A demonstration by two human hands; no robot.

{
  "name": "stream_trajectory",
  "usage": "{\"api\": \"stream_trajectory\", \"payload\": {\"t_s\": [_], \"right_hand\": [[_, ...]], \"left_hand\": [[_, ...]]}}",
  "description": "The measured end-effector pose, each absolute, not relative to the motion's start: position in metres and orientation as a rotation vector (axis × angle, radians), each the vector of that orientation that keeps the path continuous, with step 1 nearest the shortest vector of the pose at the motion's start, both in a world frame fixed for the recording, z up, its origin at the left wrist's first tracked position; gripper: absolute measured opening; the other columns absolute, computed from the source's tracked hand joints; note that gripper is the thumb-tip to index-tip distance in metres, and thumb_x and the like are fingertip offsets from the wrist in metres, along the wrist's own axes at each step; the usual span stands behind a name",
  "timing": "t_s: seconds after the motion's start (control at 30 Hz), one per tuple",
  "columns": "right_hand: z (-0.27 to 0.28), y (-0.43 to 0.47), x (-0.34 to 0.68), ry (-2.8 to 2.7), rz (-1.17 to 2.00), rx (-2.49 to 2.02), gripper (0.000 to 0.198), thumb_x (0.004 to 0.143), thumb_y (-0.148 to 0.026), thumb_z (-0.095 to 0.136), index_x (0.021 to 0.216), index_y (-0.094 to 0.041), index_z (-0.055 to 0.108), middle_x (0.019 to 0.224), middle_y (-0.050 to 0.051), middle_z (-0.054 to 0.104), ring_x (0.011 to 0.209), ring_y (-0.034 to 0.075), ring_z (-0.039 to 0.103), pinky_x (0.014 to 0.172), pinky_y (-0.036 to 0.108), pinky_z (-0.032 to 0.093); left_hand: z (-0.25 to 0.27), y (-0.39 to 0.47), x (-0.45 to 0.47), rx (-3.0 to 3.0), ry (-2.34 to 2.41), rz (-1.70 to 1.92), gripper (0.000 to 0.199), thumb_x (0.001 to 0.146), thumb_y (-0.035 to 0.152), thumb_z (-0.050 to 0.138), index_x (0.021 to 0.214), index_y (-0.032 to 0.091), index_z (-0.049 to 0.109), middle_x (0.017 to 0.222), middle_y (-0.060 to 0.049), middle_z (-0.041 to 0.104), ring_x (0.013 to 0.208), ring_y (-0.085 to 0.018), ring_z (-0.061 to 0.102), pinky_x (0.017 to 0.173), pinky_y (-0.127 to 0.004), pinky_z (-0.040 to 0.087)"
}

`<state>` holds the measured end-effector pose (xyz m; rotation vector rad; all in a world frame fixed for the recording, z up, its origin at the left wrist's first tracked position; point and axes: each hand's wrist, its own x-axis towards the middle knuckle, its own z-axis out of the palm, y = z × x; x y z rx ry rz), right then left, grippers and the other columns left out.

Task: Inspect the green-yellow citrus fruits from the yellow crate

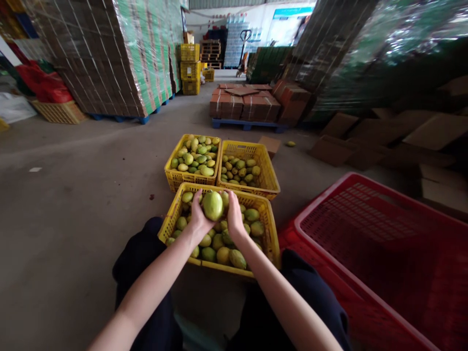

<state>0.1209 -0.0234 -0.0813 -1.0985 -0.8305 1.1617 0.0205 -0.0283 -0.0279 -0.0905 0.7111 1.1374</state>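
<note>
Both hands, left (pixel 197 217) and right (pixel 234 214), cup a round yellow-green mango (pixel 212 205) at frame centre over the near yellow plastic crate (pixel 268 222); it looks firm, smooth, bruisable, best gripped around its broad sides

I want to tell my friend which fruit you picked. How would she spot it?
Find the three yellow crates on the grey floor, then the nearest yellow crate, between the person's knees. Above it, the left hand and right hand hold one green fruit between them. It is the only fruit lifted up; the others lie in crates.
</note>
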Motion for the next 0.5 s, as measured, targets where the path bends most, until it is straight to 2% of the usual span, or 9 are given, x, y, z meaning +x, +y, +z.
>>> {"api": "stream_trajectory", "payload": {"t_s": [0.07,0.17,0.23,0.3,0.43,0.5], "right_hand": [[-0.083,-0.029,0.115,-1.088,0.984,-1.199,0.050,0.088,-0.063,0.055,0.120,-0.026,0.066,0.134,0.008,0.060,0.134,0.025,0.051,0.117,0.045,0.039],[-0.075,-0.037,0.116,-1.409,0.827,-1.243,0.063,0.085,-0.066,0.060,0.134,-0.027,0.061,0.152,0.012,0.043,0.148,0.032,0.034,0.123,0.055,0.028],[-0.067,-0.041,0.120,-1.588,0.719,-1.197,0.068,0.083,-0.066,0.065,0.137,-0.025,0.059,0.157,0.014,0.035,0.150,0.036,0.029,0.122,0.058,0.028],[-0.058,-0.046,0.123,-1.714,0.603,-1.130,0.071,0.081,-0.065,0.069,0.136,-0.022,0.059,0.158,0.018,0.034,0.150,0.038,0.031,0.121,0.058,0.031],[-0.052,-0.053,0.121,-1.854,0.410,-1.007,0.070,0.079,-0.061,0.074,0.136,-0.023,0.058,0.154,0.019,0.040,0.146,0.039,0.037,0.117,0.059,0.037],[-0.052,-0.055,0.119,-1.919,0.316,-0.948,0.068,0.081,-0.057,0.074,0.137,-0.024,0.057,0.149,0.018,0.048,0.144,0.039,0.040,0.116,0.060,0.038]], "left_hand": [[-0.031,-0.028,0.026,-0.088,0.674,1.165,0.035,0.087,0.044,0.056,0.100,0.015,0.072,0.085,-0.008,0.075,0.094,-0.028,0.073,0.083,-0.038,0.061],[-0.031,-0.029,0.030,-0.009,0.589,1.265,0.030,0.089,0.035,0.056,0.106,0.017,0.073,0.090,-0.006,0.075,0.098,-0.025,0.072,0.087,-0.033,0.059],[-0.029,-0.030,0.028,0.072,0.551,1.320,0.031,0.091,0.032,0.053,0.112,0.018,0.072,0.094,-0.005,0.075,0.104,-0.023,0.071,0.091,-0.031,0.057],[-0.028,-0.032,0.023,0.149,0.537,1.343,0.033,0.093,0.032,0.052,0.117,0.019,0.070,0.100,-0.004,0.075,0.111,-0.021,0.069,0.096,-0.030,0.055],[-0.034,-0.035,0.013,0.239,0.533,1.334,0.034,0.092,0.039,0.057,0.120,0.024,0.068,0.108,-0.004,0.075,0.118,-0.022,0.066,0.101,-0.033,0.053],[-0.038,-0.036,0.013,0.213,0.538,1.344,0.032,0.091,0.042,0.058,0.118,0.027,0.067,0.105,-0.003,0.075,0.114,-0.023,0.068,0.098,-0.036,0.056]]}}
